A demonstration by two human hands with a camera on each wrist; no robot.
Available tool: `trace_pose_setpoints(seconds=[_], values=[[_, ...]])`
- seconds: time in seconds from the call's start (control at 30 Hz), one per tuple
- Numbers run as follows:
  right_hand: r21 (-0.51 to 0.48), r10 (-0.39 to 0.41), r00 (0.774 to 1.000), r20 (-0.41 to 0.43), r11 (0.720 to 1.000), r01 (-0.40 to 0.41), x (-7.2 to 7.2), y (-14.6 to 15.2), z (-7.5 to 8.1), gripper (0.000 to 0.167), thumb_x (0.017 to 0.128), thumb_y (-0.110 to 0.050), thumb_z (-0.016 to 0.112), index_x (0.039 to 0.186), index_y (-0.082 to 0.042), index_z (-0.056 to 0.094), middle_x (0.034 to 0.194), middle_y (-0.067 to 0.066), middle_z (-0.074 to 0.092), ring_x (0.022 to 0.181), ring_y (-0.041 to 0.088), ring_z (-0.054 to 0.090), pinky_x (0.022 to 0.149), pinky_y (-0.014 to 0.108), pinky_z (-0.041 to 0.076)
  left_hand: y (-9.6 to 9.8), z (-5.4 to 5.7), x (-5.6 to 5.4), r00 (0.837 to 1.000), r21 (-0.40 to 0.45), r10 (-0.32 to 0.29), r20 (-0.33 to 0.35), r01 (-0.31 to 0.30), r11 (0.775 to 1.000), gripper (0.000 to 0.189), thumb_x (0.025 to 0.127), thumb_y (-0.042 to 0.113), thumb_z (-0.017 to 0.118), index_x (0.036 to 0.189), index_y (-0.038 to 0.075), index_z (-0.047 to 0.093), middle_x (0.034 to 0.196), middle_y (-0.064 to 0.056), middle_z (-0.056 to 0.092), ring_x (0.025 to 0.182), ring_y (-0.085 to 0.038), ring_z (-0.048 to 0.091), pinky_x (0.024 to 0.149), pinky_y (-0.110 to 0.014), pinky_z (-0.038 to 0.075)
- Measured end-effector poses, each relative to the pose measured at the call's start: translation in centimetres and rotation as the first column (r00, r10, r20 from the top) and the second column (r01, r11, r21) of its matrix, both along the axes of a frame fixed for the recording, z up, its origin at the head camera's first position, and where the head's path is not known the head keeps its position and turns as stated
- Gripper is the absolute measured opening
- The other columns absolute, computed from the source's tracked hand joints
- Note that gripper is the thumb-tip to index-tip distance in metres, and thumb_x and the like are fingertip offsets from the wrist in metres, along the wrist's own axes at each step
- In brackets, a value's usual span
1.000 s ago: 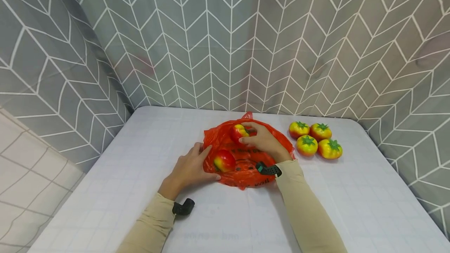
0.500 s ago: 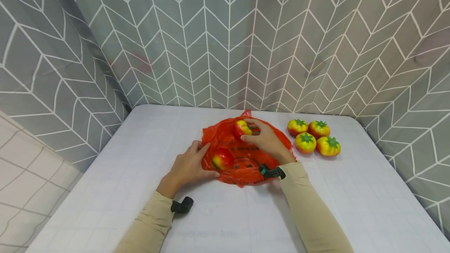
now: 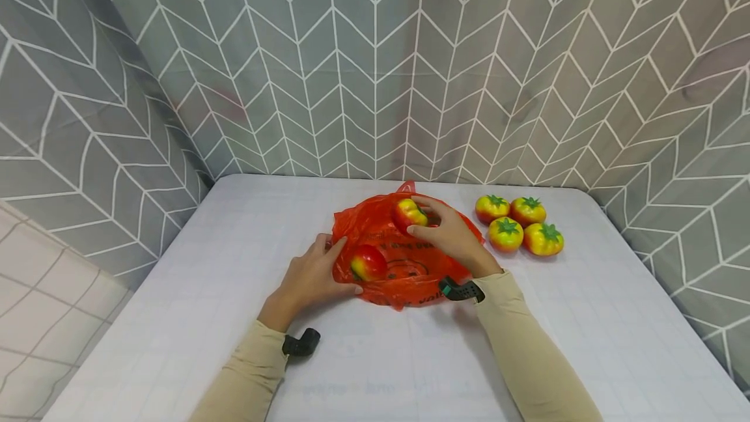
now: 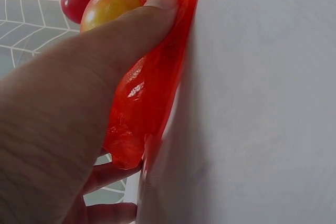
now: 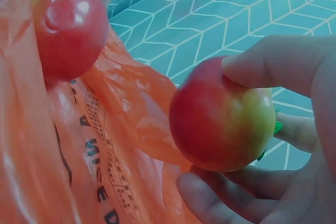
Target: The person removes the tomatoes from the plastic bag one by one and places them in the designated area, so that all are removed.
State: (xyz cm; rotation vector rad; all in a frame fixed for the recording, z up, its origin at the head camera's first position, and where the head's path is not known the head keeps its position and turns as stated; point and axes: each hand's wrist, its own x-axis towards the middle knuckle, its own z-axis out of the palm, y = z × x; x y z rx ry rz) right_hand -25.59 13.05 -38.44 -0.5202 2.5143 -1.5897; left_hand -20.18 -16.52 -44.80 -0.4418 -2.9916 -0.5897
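A red plastic bag (image 3: 404, 256) with dark print lies spread on the table. In the head view, a red and yellow tomato (image 3: 368, 263) sits at its left side; the right wrist view shows this tomato (image 5: 71, 30) against the bag's film. My left hand (image 3: 313, 279) holds the bag's left edge, thumb on the film and fingers spread around the side. My right hand (image 3: 448, 232) grips a second tomato (image 3: 409, 215) over the far part of the bag. In the right wrist view, its thumb (image 5: 262, 66) lies on top and fingers curl beneath; green leaf shows between them.
Several red and yellow tomatoes with green leafy tops, one of them a tomato (image 3: 543, 239) at the near right, stand grouped right of the bag. A white cloth covers the table (image 3: 375, 370). A grey patterned curtain (image 3: 375, 70) hangs behind it.
My right hand has shifted a little to the right with the tomato it grips. The left hand keeps its place on the bag's edge. The head view has turned slightly.
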Motion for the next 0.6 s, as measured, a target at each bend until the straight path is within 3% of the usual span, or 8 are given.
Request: trace_pose_setpoints(seconds=[0.37,0.6], values=[[-0.008,-0.027,0.999,-0.039,1.000,0.026,0.2,1.9,0.0,0.062,0.090,-0.031,0.075,0.147,-0.024,0.050,0.142,0.011,0.053,0.125,0.032,0.052,0.104,0.054,0.043,0.3,-0.5,0.3,1.000,0.027,0.006,0.010,-0.006,1.000,0.103,0.069,0.068,0.079,0.153,0.019,0.045,0.132,-0.003,0.044,0.107,-0.023,0.056,0.081,-0.043,0.055],[-0.008,-0.027,0.999,-0.023,1.000,0.027,0.4,2.7,0.1,0.064,0.090,-0.035,0.076,0.147,-0.026,0.050,0.143,0.011,0.051,0.124,0.034,0.055,0.103,0.054,0.045,0.1,-0.1,0.3,1.000,0.002,0.009,-0.019,-0.009,1.000,0.101,0.070,0.066,0.079,0.152,0.018,0.045,0.133,-0.004,0.044,0.105,-0.023,0.057,0.079,-0.042,0.055]])
